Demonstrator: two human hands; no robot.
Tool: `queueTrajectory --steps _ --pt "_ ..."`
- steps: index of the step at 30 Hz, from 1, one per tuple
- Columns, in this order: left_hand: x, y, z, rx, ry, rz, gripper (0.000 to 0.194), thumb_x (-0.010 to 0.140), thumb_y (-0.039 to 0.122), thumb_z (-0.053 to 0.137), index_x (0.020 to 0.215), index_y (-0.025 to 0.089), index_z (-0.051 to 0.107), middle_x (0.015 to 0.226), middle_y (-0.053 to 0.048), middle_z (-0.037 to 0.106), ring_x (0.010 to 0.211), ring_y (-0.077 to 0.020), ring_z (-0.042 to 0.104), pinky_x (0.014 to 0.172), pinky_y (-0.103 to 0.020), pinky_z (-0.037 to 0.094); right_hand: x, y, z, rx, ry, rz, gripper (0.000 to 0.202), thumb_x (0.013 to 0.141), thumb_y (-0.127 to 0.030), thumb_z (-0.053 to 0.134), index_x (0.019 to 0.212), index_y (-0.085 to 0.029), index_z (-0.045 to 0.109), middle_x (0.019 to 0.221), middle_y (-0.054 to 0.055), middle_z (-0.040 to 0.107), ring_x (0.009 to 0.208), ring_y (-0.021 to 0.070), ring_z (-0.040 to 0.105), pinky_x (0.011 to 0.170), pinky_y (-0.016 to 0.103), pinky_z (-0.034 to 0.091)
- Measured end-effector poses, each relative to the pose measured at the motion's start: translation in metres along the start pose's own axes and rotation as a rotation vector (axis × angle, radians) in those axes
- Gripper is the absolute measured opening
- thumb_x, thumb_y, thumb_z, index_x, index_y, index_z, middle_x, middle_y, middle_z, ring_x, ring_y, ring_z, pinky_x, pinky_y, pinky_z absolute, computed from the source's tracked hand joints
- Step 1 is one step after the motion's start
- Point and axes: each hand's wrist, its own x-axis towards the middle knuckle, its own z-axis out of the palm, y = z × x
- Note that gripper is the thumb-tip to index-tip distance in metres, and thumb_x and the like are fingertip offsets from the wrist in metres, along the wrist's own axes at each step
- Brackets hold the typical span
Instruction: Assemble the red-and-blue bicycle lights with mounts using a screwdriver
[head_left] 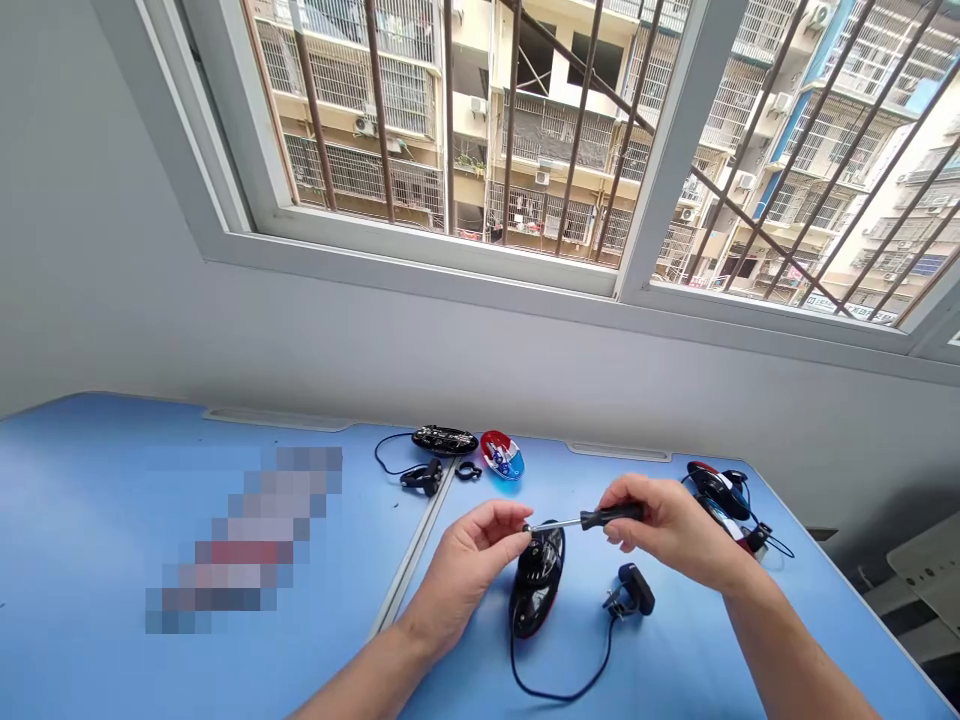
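Note:
My right hand (664, 525) grips the black handle of a small screwdriver (566, 524), its metal shaft pointing left. At the shaft's tip, my left hand (476, 555) pinches thumb and forefinger together; a tiny dark piece there is too small to name. Just beneath the screwdriver lies a glossy black oval device (536, 590) with a red edge, flat on the blue table (300, 665). A black cable (559, 697) loops from it to a small black clamp-like part (631, 592), below my right hand.
Toward the back are another black oval device (444, 440), a cabled black part (422, 478), a black ring clip (468, 470) and a red-and-blue shell (502, 455). More cabled devices (724, 495) sit at right. A blurred-out patch (244, 540) covers the left. The window wall (450, 340) borders the table.

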Motion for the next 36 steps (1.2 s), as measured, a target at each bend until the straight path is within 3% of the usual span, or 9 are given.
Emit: queueTrajectory --steps 9,20,26,32,36 --pt "0.0 -0.007 0.001 0.17 -0.046 0.166 0.013 0.067 0.022 0.068 0.08 0.018 0.068 0.083 -0.001 0.064 0.075 -0.0165 0.059 0.074 -0.029 0.051 0.002 0.005 -0.006 -0.265 0.033 -0.105 0.011 0.082 -0.015 0.054 0.086 -0.02 0.064 0.071 -0.002 0.062 0.06 0.011 0.052 0.054 0.022 0.042" --pt "-0.003 0.0 0.005 0.026 -0.046 0.034 0.021 0.063 0.027 0.074 0.077 0.019 0.06 0.075 0.0 0.063 0.076 -0.0177 0.061 0.074 -0.031 0.05 0.001 0.004 -0.006 -0.347 0.029 -0.148 0.011 0.083 -0.016 0.055 0.086 -0.021 0.065 0.074 -0.002 0.066 0.063 0.0119 0.055 0.053 0.021 0.04" --pt "-0.003 0.003 0.002 0.027 -0.042 -0.016 0.012 0.061 0.025 0.074 0.065 0.016 0.066 0.09 -0.003 0.061 0.079 -0.0171 0.06 0.075 -0.028 0.05 -0.001 0.004 -0.009 -0.357 0.015 -0.167 0.012 0.083 -0.014 0.055 0.086 -0.022 0.064 0.074 -0.002 0.065 0.064 0.012 0.055 0.053 0.021 0.039" --pt "0.0 0.006 -0.001 0.054 -0.097 -0.044 0.012 0.064 0.027 0.072 0.068 0.016 0.074 0.097 -0.007 0.063 0.081 -0.0193 0.06 0.074 -0.029 0.051 -0.004 0.0 -0.012 -0.4 0.015 -0.17 0.013 0.083 -0.012 0.056 0.086 -0.022 0.064 0.074 -0.002 0.065 0.065 0.012 0.054 0.054 0.021 0.039" --pt "0.001 0.004 0.0 -0.004 -0.066 -0.055 0.012 0.063 0.025 0.074 0.07 0.016 0.072 0.095 -0.005 0.066 0.074 -0.0167 0.061 0.075 -0.03 0.05 -0.004 -0.001 -0.01 -0.427 0.019 -0.17 0.013 0.083 -0.012 0.056 0.085 -0.022 0.063 0.075 -0.002 0.066 0.065 0.012 0.055 0.053 0.021 0.038"
